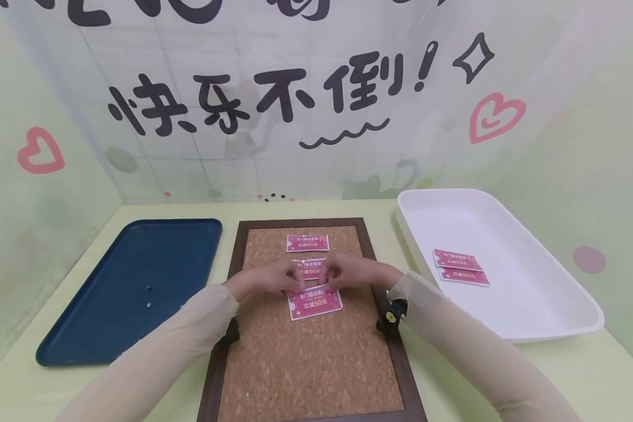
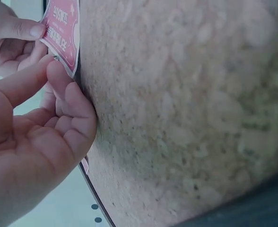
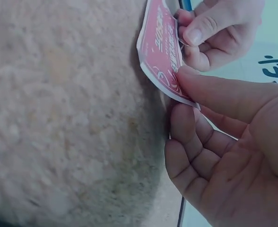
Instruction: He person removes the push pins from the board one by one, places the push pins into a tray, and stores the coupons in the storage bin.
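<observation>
Over the corkboard (image 1: 306,363), my right hand (image 1: 357,271) pinches the top right corner of a pink coupon (image 1: 316,303) between thumb and index finger. At the top left corner, my left hand (image 1: 274,278) pinches a small metal thumbtack (image 2: 56,57), mostly covered by the fingertips. The coupon's near edge bends slightly and stands off the cork in the right wrist view. Behind the fingers lies a second coupon (image 1: 310,269), partly hidden by both hands. A third coupon (image 1: 308,243) is on the board above it.
Left of the board lies a dark blue tray (image 1: 179,252) with two tiny tacks (image 1: 149,288) on it. On the right, a white tray (image 1: 527,293) holds two overlapping coupons (image 1: 456,259). A printed cloth (image 1: 232,164) hangs behind the table.
</observation>
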Motion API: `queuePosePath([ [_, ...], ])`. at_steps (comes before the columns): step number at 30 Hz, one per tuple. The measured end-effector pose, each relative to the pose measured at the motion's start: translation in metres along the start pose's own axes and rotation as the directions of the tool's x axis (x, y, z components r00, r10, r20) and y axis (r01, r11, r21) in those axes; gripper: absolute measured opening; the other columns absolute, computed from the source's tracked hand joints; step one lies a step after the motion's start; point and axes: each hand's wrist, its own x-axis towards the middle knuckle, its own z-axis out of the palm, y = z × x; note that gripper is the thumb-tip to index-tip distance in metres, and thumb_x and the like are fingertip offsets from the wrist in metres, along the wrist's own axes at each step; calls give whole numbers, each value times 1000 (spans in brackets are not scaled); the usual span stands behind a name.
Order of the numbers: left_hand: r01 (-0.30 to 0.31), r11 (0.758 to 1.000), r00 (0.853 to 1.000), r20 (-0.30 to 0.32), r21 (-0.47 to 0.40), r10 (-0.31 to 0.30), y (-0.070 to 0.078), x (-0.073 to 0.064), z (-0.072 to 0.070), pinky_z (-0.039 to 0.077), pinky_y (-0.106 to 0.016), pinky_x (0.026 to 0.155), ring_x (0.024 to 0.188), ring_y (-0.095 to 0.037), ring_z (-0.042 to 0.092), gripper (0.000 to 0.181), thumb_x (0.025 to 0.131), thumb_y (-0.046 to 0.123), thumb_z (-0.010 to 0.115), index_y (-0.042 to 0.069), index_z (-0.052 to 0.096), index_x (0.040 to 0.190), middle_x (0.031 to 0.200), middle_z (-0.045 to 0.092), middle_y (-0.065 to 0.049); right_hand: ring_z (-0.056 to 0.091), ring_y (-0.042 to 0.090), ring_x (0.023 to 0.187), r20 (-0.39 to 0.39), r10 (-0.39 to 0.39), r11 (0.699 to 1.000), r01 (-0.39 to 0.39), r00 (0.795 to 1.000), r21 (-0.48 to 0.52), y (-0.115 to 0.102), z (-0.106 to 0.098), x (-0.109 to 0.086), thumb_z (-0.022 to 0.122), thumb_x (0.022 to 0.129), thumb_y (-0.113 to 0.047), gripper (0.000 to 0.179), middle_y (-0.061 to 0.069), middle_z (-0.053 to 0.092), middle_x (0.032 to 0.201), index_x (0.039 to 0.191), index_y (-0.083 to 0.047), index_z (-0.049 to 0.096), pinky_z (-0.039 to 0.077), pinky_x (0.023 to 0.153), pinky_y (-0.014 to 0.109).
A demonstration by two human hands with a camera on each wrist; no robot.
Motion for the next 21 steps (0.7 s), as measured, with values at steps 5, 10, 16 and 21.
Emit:
queuePosePath([
  [5,3,999,999,-32,-34,-4,2,-11,-6,40,-26,60,69,-16,49,10,91,11,57,2,61,91,79,55,-6,56,11,69,-21,-20,1000,20,1000,12,-5,-4,-5,65,84,-5,5,0,60,78,89,-5,65,47,64,25],
  [10,-76,997,996,-37,-12,76,5,-18,-15,40,-27,60,69,-16,49,11,90,10,57,1,64,91,80,58,-6,55,11,68,-29,-12,1000,13,1000,26,-12,-9,-12,64,85,-6,6,0,61,77,91,-6,64,47,64,26],
  [16,-123,992,991,-48,-8,123,4,-28,-24,41,-28,60,67,-15,46,11,90,9,58,0,62,92,81,59,-10,54,12,68,-76,-50,999,49,996,-15,-17,-15,-20,64,85,-7,6,-1,60,77,91,-5,64,47,63,26],
  [21,-131,991,989,-71,21,133,4,-42,-30,41,-29,61,66,-16,46,10,90,10,58,1,62,90,77,57,-11,56,12,69,-117,-57,998,53,992,-37,-17,-23,-27,64,86,-8,6,-2,61,79,91,-8,66,48,63,27],
])
